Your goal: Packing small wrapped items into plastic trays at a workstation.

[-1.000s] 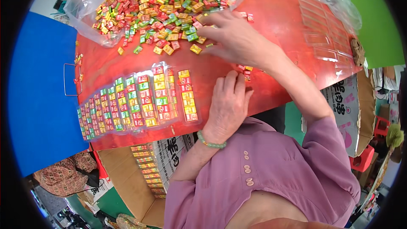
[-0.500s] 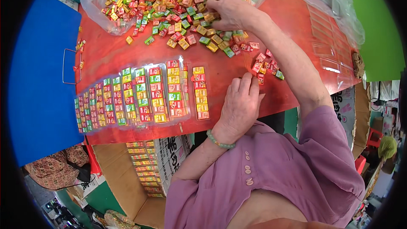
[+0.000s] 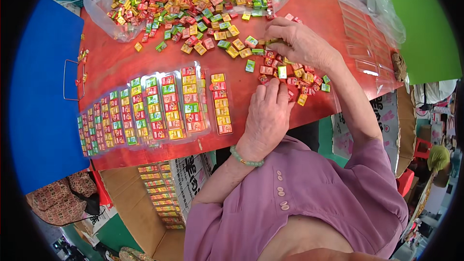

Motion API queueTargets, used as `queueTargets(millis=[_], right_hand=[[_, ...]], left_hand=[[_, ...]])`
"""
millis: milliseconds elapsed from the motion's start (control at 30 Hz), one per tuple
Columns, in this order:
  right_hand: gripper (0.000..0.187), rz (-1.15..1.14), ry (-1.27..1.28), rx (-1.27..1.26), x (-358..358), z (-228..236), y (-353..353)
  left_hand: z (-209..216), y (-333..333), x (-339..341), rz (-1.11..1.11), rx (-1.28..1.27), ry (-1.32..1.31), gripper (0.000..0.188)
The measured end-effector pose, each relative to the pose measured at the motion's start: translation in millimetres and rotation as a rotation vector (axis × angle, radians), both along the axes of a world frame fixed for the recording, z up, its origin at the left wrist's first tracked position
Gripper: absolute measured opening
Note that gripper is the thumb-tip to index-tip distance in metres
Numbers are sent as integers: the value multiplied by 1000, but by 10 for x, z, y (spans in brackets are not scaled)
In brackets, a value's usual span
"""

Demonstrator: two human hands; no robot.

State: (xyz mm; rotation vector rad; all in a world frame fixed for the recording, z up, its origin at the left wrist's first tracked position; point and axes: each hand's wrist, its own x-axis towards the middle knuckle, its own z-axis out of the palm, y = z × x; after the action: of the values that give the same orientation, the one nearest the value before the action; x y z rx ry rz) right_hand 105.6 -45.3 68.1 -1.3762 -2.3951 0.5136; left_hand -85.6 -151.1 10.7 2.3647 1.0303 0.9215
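Small red, yellow and green boxes (image 3: 193, 7) lie heaped at the far side of the red table. My right hand (image 3: 305, 43) is over the near right edge of the heap, fingers curved and apart from the thumb. Below it is a smaller cluster of boxes (image 3: 307, 78). My left hand (image 3: 266, 116) rests at the cluster's left side, fingers stretched forward with their tips touching red boxes. Left of this hand, a single column of boxes (image 3: 222, 111) stands on the table. Beyond it, clear plastic trays (image 3: 199, 133) filled with boxes lie in overlapping rows.
A clear plastic bag (image 3: 99, 14) surrounds the heap's left side. Empty clear trays (image 3: 365, 43) lie at the right, under more plastic film. Below the table's front edge, an open cardboard box (image 3: 128, 203) contains filled trays. A blue panel (image 3: 46, 96) borders the table's left side.
My right hand has come from the heap toward me and to the right. More boxes now lie in the cluster by my left hand, which has barely moved. The whole view has shifted slightly.
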Motion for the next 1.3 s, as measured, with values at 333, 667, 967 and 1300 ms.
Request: queueTargets(millis=[333, 667, 967, 1300], right_hand=[[36, -7, -397, -77, -629, 494, 556], [72, -65, -519, 269, -1781, 93, 1486], [25, -76, -557, 499, -1729, -404, 1902], [18, 86, -373, 233, -900, -159, 1258]], left_hand=[[-37, -25, 3, 34, -1, 8, 45], [20, -54, -9, 42, -34, 32, 50], [-24, 8, 2, 20, -21, -24, 49], [-43, 13, 14, 12, 54, -27, 44]])
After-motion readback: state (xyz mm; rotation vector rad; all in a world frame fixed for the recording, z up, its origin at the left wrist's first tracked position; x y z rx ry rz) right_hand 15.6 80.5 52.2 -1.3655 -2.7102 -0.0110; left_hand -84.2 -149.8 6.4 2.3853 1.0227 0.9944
